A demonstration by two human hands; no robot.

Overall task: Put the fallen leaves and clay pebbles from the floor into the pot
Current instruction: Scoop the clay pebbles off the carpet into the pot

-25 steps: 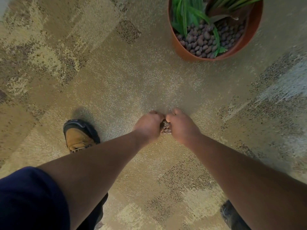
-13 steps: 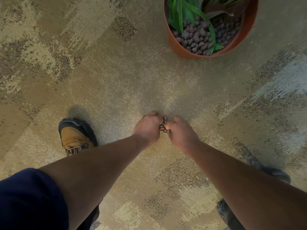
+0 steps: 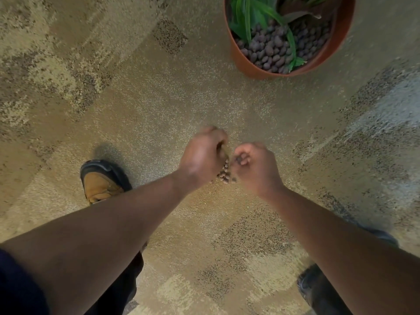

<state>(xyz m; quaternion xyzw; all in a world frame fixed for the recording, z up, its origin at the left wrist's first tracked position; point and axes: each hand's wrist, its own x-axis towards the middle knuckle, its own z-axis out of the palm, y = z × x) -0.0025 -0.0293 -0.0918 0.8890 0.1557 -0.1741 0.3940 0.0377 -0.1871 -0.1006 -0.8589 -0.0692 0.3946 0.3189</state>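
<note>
A terracotta pot (image 3: 246, 64) stands on the carpet at the top right, filled with dark clay pebbles (image 3: 270, 50) and green leaves (image 3: 246, 17). My left hand (image 3: 201, 158) and my right hand (image 3: 255, 165) are side by side above the floor in the middle of the view, both blurred and curled. A small cluster of brown clay pebbles (image 3: 224, 172) shows in the gap between them, against my left palm. My right hand's fingers pinch a pebble or two. No fallen leaf is visible on the floor.
Patterned tan and beige carpet (image 3: 136, 98) covers the floor. My tan and black shoe (image 3: 101, 181) sits at the left, and a dark shoe (image 3: 316, 287) shows at the lower right under my right forearm.
Both hands have risen from the carpet with the pebbles and drifted apart slightly. The view has shifted, so the pot sits a little lower and further left.
</note>
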